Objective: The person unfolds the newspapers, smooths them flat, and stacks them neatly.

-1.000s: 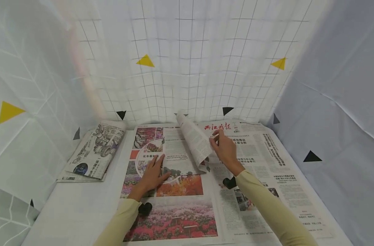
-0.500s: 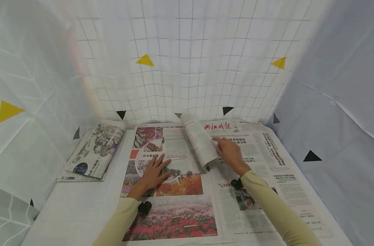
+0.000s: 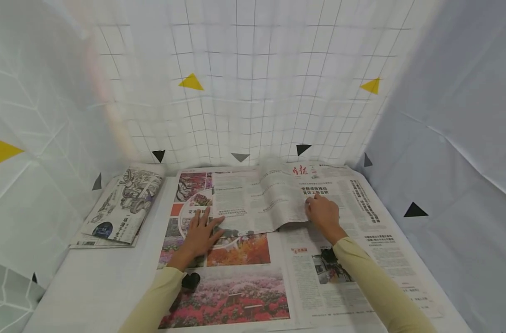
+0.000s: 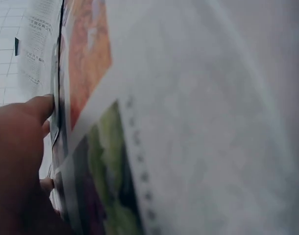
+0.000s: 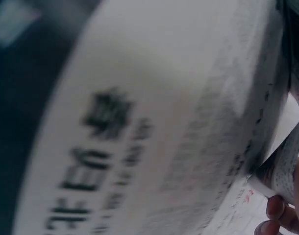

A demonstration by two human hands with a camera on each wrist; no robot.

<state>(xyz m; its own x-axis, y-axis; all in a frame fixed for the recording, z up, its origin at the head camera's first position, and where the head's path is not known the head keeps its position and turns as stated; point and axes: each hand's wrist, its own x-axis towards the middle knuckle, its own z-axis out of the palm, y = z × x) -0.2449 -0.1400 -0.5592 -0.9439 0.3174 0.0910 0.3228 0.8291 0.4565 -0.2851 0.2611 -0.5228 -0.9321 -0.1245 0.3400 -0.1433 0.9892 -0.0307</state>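
An open newspaper [image 3: 253,296] lies spread out, flower photos on its left half and printed columns on its right. On top of it is a smaller folded newspaper section [image 3: 236,199], its right part bowed up. My left hand [image 3: 198,236] rests flat with spread fingers across this section's lower left corner and the photos below. With curled fingers, my right hand [image 3: 324,215] pinches the section's right edge. The right wrist view shows fingertips [image 5: 277,208] at a curled-up paper corner [image 5: 282,166]. In the left wrist view, the thumb [image 4: 39,106] presses against the paper.
A folded newspaper [image 3: 124,203] with a machine drawing lies at the left on the white table [image 3: 86,282]. Behind the table hangs a white gridded sheet [image 3: 244,111] with yellow and black triangles. A grey-white sheet [image 3: 452,138] closes off the right side.
My right hand has moved right and slightly toward me, drawing the section's curled page across to the right, so it lies flatter and wider. The left hand stays in place.
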